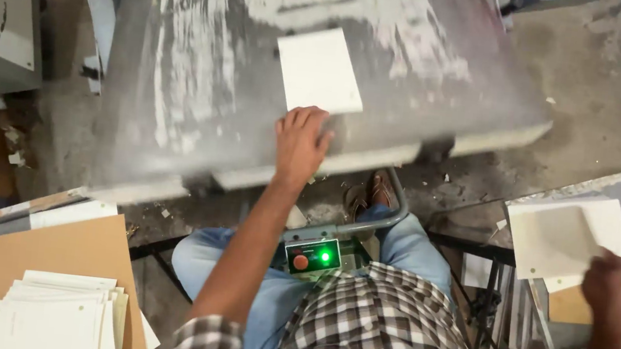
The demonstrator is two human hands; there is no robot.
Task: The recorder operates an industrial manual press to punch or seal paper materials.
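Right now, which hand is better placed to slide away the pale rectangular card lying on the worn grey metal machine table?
Probably the left hand: it rests at the table's front edge, touching the pale rectangular card. The right hand is off to the side on a stack of pale sheets.

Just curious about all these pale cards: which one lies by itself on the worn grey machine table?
The single white rectangular card just beyond the left hand. The others lie in piles: one under the right hand, another on brown board at lower left.
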